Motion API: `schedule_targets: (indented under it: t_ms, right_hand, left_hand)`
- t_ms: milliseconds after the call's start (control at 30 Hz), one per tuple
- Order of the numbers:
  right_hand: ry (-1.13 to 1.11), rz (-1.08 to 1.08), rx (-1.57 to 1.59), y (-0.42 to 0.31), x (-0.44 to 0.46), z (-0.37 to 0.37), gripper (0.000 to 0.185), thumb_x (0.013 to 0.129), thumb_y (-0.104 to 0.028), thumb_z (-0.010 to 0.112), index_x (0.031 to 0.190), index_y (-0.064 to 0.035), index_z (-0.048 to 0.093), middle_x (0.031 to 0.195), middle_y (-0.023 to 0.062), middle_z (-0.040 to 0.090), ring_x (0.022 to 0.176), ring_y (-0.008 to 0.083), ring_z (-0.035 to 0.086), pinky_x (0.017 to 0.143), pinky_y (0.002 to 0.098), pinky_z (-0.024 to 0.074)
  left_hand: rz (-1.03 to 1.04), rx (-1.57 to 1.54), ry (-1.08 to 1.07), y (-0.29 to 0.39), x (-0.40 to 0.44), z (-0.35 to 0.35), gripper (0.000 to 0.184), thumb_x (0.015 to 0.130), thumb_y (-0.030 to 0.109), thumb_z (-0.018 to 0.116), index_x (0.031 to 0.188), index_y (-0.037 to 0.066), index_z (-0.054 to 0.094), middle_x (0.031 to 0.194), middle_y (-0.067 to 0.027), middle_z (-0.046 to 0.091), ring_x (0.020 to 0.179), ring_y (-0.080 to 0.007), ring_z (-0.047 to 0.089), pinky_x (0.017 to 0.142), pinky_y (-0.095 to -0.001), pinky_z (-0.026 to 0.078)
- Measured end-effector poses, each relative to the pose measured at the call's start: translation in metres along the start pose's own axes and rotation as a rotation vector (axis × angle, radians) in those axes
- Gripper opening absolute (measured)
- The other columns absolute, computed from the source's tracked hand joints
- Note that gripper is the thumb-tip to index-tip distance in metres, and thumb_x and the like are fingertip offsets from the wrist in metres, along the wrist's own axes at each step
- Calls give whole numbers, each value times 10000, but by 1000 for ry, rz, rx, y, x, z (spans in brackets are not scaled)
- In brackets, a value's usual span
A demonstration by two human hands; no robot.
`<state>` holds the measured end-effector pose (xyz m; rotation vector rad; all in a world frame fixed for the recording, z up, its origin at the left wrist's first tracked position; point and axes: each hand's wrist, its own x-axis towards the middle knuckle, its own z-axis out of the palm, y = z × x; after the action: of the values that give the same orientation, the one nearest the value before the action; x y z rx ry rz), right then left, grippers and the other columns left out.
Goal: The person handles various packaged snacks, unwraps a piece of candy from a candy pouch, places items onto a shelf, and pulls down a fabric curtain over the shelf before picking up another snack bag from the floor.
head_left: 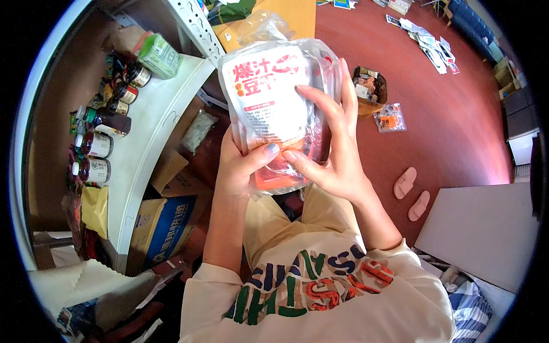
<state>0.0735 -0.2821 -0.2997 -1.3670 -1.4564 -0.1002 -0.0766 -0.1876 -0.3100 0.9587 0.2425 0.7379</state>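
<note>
Dried-tofu packet: the clear plastic packet (274,114) is up in front of me, between my two hands, its white printed label facing me and upright. I cannot tell whether the layers of film belong to one pack or several.
Left hand: my left hand (234,166) is closed on the lower left edge, narrow, thumb pressed on the front; its other fingers are hidden behind.
Right hand: my right hand (343,154) is spread wider over the right side, thumb low on the front, index fingertip on the label, the others along the edge.
Stage: the packet is lifted and gripped, clear of the shelf. I see no torn opening, but the crumpled film at the top keeps me from being sure it is sealed.
Shelf: on the white shelf (151,131) to my left stand a green-and-clear tub (160,56), a row of dark jars, two with white lids (98,145) (96,170), and a yellow packet (94,210).
Below the shelf: a cardboard box with blue print (168,228) and a clear bag (199,131).
Floor: a filled basket (374,106) has an orange-labelled pack (390,118) near it; pink slippers (404,183) lie farther right.
</note>
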Motion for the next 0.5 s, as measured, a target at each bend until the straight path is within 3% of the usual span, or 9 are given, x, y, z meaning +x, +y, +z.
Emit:
schedule_targets:
  t_ms: [200,267,300,367,500]
  right_hand:
    - [-22,-26,-16,-5,1,-3,660,703,-345,722,1270,-82,511,1473,310,78,1389,431,87,1102,508,134]
    - [-9,-23,-15,-7,0,-2,569,718,-276,721,1259,-203,558,1481,286,42,1370,463,112,1095,494,189]
    - [-9,-27,-12,-8,0,-2,569,718,-276,721,1259,-203,558,1481,286,42,1370,463,112,1095,494,189]
    - [-22,-64,-36,-10,0,-2,523,711,-243,700,1205,-107,599,1480,311,3,1386,446,84,1100,508,154]
    - [-33,-60,-37,-11,1,-2,510,702,-241,701,1186,-105,617,1482,310,-7,1388,444,81,1100,507,154]
  left_hand:
    - [7,-8,-23,-2,-1,-4,617,717,3,654,1271,-27,386,1134,-119,574,1031,-184,582,907,-334,464]
    - [9,8,-20,-2,-2,-5,616,713,9,656,1268,-27,391,1134,-117,574,1029,-181,583,909,-331,463]
    - [8,21,-19,-1,-2,-6,616,709,15,657,1265,-27,395,1134,-116,574,1026,-178,583,912,-328,461]
    - [5,32,-18,-1,-3,-7,612,707,17,656,1261,-26,399,1132,-115,575,1024,-176,584,914,-325,460]
    - [-3,48,-27,1,-3,-7,590,708,13,652,1248,-27,419,1128,-109,580,1020,-171,585,919,-321,456]
